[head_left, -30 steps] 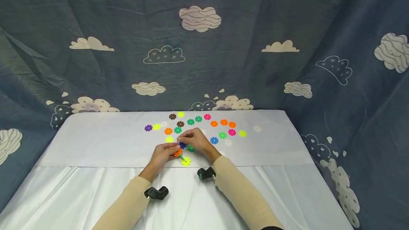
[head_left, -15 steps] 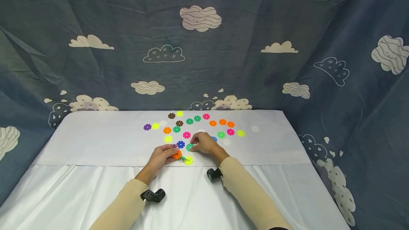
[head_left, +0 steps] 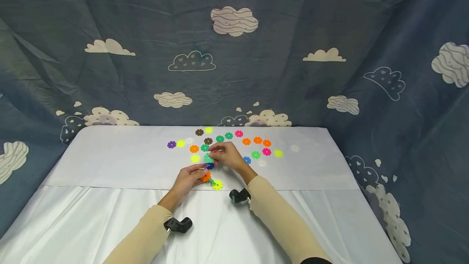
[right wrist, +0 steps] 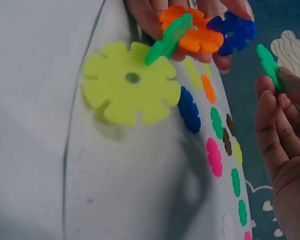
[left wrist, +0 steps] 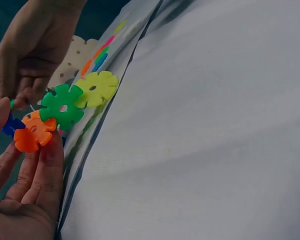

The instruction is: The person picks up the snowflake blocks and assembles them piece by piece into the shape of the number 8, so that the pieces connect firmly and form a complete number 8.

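Note:
My left hand (head_left: pixel 186 181) holds a short chain of slotted plastic flower discs near its front edge. Joined in it are a yellow disc (right wrist: pixel 131 84), a green disc (left wrist: pixel 62 106), an orange disc (left wrist: pixel 35 131) and a blue-purple disc (right wrist: pixel 232 33) at the far end, by the left fingertips. A loose green disc (right wrist: pixel 268 67) is pinched between thumb and fingers of my right hand (head_left: pixel 230 160), raised a little beyond the chain. Below it, a dark blue disc (right wrist: pixel 189 111) lies on the white table, partly overlapped by the chain in the head view.
Several loose discs lie scattered toward the back of the white table (head_left: pixel 110 162), among them a purple disc (head_left: pixel 172 144), a light blue disc (head_left: pixel 247 160) and a pink disc (head_left: pixel 266 151). A dark cloud-print curtain (head_left: pixel 234 80) hangs behind and at the sides.
My right hand has left the chain's end, picked up a green disc from the table and carried it left and away from me. The left hand keeps the chain nearly in place.

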`<state>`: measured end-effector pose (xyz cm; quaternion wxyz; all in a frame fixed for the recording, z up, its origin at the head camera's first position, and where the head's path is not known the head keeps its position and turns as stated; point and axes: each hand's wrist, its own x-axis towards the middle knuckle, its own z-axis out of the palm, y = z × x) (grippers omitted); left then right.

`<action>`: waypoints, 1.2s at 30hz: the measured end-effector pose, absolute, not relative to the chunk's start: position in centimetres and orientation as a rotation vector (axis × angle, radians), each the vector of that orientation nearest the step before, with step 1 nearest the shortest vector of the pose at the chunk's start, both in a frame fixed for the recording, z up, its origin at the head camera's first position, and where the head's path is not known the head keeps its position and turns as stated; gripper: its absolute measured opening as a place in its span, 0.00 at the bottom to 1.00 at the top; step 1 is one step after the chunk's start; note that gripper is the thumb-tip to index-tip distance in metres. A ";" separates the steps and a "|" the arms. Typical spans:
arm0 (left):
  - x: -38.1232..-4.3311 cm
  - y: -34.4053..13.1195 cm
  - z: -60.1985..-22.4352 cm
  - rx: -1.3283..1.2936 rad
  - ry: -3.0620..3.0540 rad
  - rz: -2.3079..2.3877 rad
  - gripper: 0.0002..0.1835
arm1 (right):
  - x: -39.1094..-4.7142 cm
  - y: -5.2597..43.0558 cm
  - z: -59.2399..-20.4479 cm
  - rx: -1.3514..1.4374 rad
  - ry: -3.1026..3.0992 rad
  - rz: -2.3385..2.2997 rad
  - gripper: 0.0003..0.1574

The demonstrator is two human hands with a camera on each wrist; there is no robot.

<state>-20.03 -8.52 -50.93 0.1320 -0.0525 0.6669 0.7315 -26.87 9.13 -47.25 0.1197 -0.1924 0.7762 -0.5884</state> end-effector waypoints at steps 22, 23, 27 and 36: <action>-20.1 -7.5 -51.1 -0.097 2.131 2.122 0.19 | -26.8 8.7 -47.3 -0.651 2.307 -1.666 0.10; -20.0 -7.4 -51.2 -0.097 2.157 2.104 0.18 | -26.7 8.7 -47.3 -0.651 2.307 -1.669 0.09; -19.8 -7.2 -51.5 -0.108 2.227 2.066 0.17 | -26.4 8.6 -47.3 -0.633 2.310 -1.664 0.09; -19.7 -6.9 -51.6 -0.085 2.299 2.026 0.17 | -25.9 8.6 -47.7 -0.579 2.371 -1.606 0.09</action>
